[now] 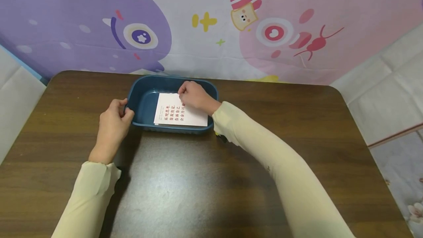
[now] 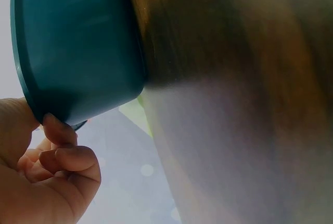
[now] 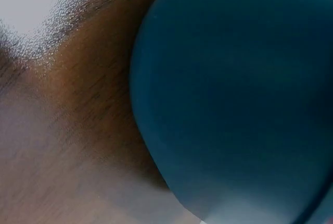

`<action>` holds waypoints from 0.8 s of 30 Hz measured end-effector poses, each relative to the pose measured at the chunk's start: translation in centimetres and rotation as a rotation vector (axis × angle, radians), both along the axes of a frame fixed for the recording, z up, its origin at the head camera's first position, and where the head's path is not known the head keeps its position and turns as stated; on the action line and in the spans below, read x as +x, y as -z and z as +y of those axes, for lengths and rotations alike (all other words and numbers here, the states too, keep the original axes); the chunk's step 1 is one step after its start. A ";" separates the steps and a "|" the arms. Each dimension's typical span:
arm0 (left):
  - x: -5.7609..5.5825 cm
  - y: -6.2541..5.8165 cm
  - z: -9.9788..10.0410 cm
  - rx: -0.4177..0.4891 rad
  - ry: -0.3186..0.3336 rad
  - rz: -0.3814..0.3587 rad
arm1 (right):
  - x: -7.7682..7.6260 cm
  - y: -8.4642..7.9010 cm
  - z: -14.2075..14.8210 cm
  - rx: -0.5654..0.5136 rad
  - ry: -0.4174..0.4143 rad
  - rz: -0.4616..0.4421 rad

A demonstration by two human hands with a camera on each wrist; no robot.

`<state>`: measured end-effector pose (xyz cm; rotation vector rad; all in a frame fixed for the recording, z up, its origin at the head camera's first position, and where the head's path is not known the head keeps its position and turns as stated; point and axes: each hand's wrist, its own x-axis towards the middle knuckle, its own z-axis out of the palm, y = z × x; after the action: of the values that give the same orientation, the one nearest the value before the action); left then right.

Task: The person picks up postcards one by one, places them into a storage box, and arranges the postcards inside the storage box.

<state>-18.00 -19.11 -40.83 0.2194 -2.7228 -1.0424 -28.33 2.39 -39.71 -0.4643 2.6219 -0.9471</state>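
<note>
A dark blue rectangular plastic basin [image 1: 142, 109] sits near the back edge of the table in the head view. My left hand [image 1: 114, 126] grips its left rim; the left wrist view shows the thumb and fingers of that hand [image 2: 57, 166] pinching the rim of the basin [image 2: 78, 41]. Inside lies a white card [image 1: 163, 111] printed with red Chinese characters. My right hand [image 1: 198, 98] reaches over the right side of the basin and pinches the card's far edge, covering part of the print. Only the outer wall of the basin [image 3: 234, 88] fills the right wrist view, with the hand hidden.
The brown wooden table [image 1: 198, 194] has rounded back corners. Behind it hangs a cloth [image 1: 211, 54] with purple and pink cartoon whales. A small black and yellow object [image 1: 221, 137] shows beside the basin, partly under the right sleeve.
</note>
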 end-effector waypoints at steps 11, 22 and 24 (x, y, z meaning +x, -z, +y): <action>-0.1 0.1 0.0 -0.003 -0.003 0.023 | 0.1 0.7 -0.1 0.051 -0.021 -0.001; 0.0 0.1 0.0 -0.006 -0.006 0.028 | 0.2 1.6 -0.2 0.056 -0.041 -0.008; 0.0 0.0 0.1 -0.007 -0.006 0.026 | 0.2 1.8 -0.3 0.060 -0.039 -0.013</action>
<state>-18.00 -19.05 -40.86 0.2116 -2.7005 -1.0268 -28.17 2.12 -41.47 -0.4909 2.6120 -0.8536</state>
